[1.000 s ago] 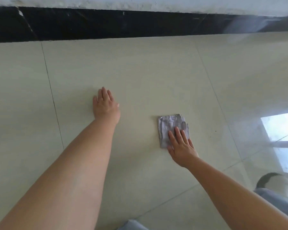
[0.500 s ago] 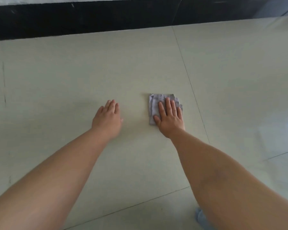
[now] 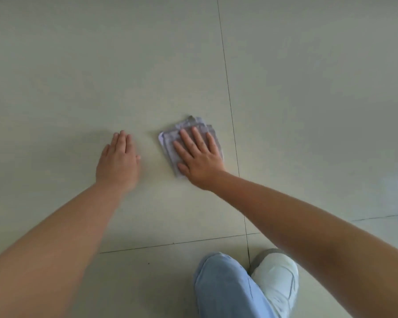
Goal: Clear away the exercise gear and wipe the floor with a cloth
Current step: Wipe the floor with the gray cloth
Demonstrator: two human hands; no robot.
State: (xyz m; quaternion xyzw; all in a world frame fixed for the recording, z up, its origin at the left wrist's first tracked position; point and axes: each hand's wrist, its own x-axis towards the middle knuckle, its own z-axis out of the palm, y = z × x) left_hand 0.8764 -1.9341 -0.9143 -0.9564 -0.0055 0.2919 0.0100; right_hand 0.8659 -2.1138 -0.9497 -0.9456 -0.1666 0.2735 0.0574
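- Right hand (image 3: 199,160) is planted flat on top of a folded grey cloth (image 3: 170,143), fingers (image 3: 186,140) straight and spread out, pressing it down onto the floor (image 3: 78,76) rather than grabbing it.
- The cloth looks folded into a few layers (you can see the stacked edges at its far corner), and it pokes out from under the hand on the left and far sides.
- Cloth sits just left of a dark grout line (image 3: 228,88) that runs away from the camera, near it but not on it as far as I can see.
- Left hand (image 3: 118,162) is palm-down on the bare tile, fingers straight and held close together, holding nothing. It's beside the cloth with a gap of floor between them.
- Both forearms are bare and reach in from the bottom corners.
- Floor is pale glossy tile, and a second grout line (image 3: 170,243) crosses nearer the camera.
- Down at the bottom edge there's a knee in light blue jeans (image 3: 223,283) and a white shoe (image 3: 277,274) just right of it (part of the shoe is hidden behind the right arm).
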